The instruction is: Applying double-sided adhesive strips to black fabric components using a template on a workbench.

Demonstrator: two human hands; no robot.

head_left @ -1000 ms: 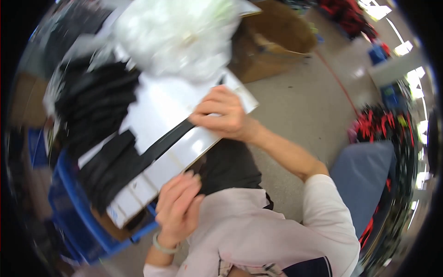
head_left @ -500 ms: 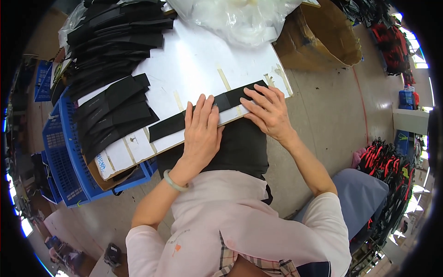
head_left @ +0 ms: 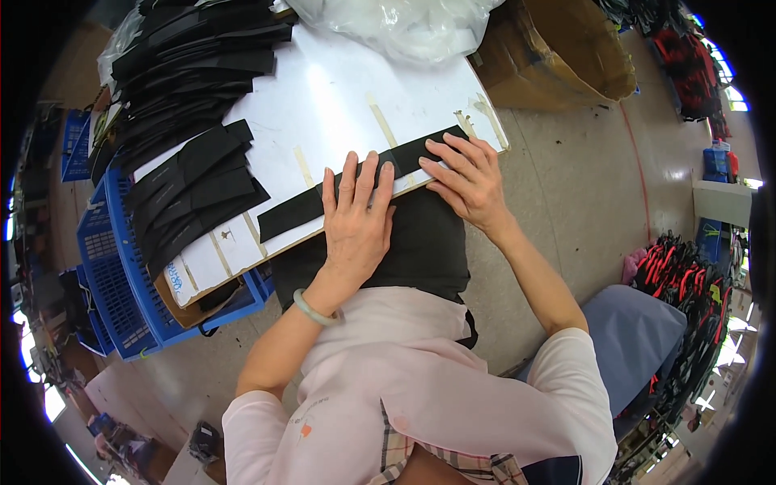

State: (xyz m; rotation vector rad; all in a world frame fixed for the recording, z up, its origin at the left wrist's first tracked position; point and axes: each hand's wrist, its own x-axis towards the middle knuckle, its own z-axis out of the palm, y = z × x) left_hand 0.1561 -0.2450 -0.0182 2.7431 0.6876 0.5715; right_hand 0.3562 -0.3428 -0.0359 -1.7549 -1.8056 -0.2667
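A long flat black strip of fabric [head_left: 291, 215] lies along the near edge of the white board [head_left: 323, 89]. Across its middle is a slightly greyer band. My left hand [head_left: 356, 230] rests flat on the strip near that band, fingers spread and thumb toward the board's edge. Near the strip's right end, my right hand [head_left: 471, 184] lies with its fingers stretched over it. Parts of the strip are hidden under my fingers. To the left, several similar black strips [head_left: 198, 190] lie overlapped on the board.
A larger pile of black strips [head_left: 194, 73] covers the board's far left. A clear plastic bag [head_left: 404, 28] sits at the far edge, beside an open cardboard box [head_left: 550, 56]. Blue crates [head_left: 121, 275] stand at left. Tape pieces [head_left: 380, 120] mark the board.
The left hand's fingers have spread slightly wider on the strip. Both hands stay on it. The whole view has shifted a little.
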